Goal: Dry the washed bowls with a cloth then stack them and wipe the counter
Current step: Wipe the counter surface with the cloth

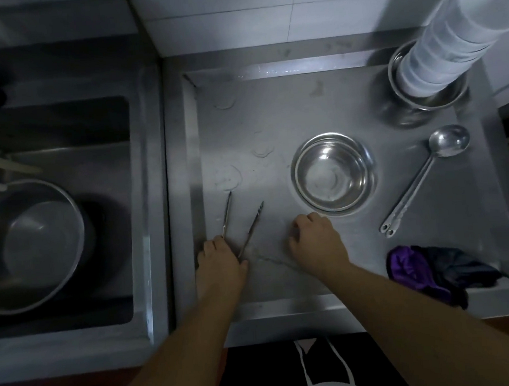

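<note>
Left hand (220,258) gripped thin metal tongs (243,224), prongs splayed on the steel counter (272,124). Right hand (316,238) curled, knuckles up; contents unclear. Crumpled purple-black cloth (430,270) lay near right. Beyond: round shiny bowls (334,173) stacked mid-counter, long-handled ladle (425,176) beside.

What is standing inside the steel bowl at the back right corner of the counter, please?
A tall stack of white bowls stands inside the steel bowl, leaning toward the camera. The stack covers that bowl's bottom, so anything beneath it cannot be seen.

Cloth (420,268) purple and black; bowl (334,173) silver (shiny); counter (271,115) grey steel; stacked bowls (436,47) white.
</note>
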Demonstrator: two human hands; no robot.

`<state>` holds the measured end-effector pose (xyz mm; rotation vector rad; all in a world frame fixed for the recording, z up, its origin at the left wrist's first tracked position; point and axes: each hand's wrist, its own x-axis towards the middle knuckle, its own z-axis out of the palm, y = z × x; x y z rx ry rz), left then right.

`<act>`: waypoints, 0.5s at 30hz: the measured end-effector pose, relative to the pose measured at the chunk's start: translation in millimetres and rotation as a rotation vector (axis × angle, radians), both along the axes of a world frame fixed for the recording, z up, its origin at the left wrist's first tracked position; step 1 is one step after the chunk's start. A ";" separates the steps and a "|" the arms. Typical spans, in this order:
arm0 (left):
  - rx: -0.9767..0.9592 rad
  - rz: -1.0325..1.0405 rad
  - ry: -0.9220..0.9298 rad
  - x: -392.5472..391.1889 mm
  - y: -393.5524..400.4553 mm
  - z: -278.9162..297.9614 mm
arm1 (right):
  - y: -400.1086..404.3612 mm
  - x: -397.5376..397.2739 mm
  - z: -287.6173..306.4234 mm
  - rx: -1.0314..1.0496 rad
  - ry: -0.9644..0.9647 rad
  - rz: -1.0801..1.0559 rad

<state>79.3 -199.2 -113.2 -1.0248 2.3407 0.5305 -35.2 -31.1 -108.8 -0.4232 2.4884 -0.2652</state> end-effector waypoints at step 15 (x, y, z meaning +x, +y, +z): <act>0.019 -0.037 0.029 -20.4 7.7 4.5 | 50.3 1.0 9.3 -0.002 -0.016 -0.196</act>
